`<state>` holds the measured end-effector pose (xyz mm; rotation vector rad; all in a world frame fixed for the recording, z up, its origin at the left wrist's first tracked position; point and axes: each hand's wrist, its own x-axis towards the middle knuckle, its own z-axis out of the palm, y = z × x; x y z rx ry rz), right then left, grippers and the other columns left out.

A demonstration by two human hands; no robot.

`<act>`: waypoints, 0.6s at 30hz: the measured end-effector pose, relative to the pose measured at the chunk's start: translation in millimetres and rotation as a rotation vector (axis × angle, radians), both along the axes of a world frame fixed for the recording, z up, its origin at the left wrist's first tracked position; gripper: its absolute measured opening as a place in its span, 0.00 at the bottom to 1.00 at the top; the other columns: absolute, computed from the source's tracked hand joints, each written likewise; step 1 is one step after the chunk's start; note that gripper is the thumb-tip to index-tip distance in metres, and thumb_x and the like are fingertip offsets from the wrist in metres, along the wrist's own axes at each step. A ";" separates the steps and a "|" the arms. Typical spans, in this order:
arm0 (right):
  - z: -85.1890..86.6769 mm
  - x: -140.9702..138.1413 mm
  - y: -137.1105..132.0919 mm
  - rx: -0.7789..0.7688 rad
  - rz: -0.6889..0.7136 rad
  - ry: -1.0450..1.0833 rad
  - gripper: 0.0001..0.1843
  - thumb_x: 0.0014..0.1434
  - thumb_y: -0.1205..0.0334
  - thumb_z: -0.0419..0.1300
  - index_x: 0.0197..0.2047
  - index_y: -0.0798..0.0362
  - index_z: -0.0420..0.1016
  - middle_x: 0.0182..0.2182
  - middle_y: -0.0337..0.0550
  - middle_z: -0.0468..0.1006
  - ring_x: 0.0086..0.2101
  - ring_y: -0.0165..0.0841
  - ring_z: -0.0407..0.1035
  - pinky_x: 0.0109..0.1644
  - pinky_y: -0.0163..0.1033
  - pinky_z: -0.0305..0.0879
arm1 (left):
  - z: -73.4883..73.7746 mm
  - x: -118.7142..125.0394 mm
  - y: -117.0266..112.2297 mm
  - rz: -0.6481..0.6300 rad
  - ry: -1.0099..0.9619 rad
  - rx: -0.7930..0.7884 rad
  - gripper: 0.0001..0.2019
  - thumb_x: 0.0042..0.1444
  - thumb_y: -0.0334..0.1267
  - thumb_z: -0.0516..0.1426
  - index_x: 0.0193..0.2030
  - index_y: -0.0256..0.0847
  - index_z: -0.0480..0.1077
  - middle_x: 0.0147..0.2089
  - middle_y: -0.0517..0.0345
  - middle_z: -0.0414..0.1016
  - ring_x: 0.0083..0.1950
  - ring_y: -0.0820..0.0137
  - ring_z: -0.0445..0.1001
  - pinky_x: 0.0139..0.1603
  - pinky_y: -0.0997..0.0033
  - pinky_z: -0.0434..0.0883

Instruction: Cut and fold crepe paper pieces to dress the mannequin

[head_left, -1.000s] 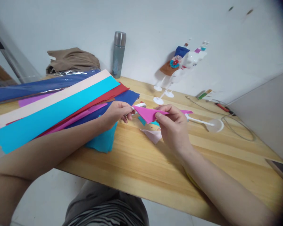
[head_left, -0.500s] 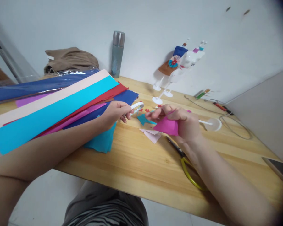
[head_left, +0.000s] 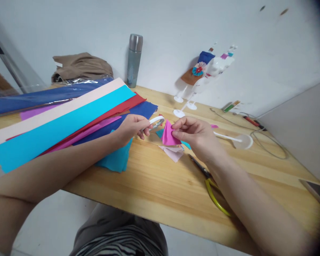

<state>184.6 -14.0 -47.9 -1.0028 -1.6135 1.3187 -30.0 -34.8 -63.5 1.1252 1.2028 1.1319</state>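
My left hand (head_left: 133, 128) is closed on a roll of white tape (head_left: 158, 122), which sticks out past the fingertips. Between thumb and fingers, my right hand (head_left: 196, 134) pinches a folded piece of pink crepe paper (head_left: 169, 135), held just right of the tape and apart from it. Pale pink paper scraps (head_left: 173, 154) lie on the table below it, with a teal paper piece (head_left: 186, 144) partly hidden behind. Scissors with yellow handles (head_left: 212, 192) rest beside my right wrist, partly covered by the forearm.
Long paper strips, a blue-green one (head_left: 69, 124) on top, pile up at left near my left forearm. A grey bottle (head_left: 134, 62) and brown cloth (head_left: 82, 67) stand behind. White stands with paper-dressed figures (head_left: 213, 67) are at the back; a phone-like object (head_left: 316, 192) lies right.
My right hand has turned and moved slightly left, so the pink paper now points upward near the tape. My left hand stays almost in place with the roll.
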 end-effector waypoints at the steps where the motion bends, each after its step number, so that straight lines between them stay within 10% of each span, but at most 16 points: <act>1: -2.8 -1.2 0.5 0.009 -0.021 0.011 0.12 0.43 0.57 0.77 0.27 0.46 0.79 0.23 0.37 0.77 0.23 0.31 0.66 0.27 0.40 0.63 | 0.2 0.2 -0.2 -0.001 0.001 0.000 0.08 0.52 0.30 0.58 0.24 0.35 0.75 0.22 0.57 0.73 0.23 0.76 0.69 0.23 0.80 0.68; 18: -15.3 -10.2 1.5 -0.092 -0.156 0.113 0.19 0.40 0.60 0.78 0.25 0.49 0.70 0.23 0.35 0.74 0.21 0.28 0.64 0.23 0.37 0.65 | -1.2 1.5 -0.9 -0.052 0.051 0.016 0.08 0.51 0.33 0.59 0.23 0.35 0.75 0.22 0.58 0.73 0.22 0.77 0.69 0.22 0.80 0.67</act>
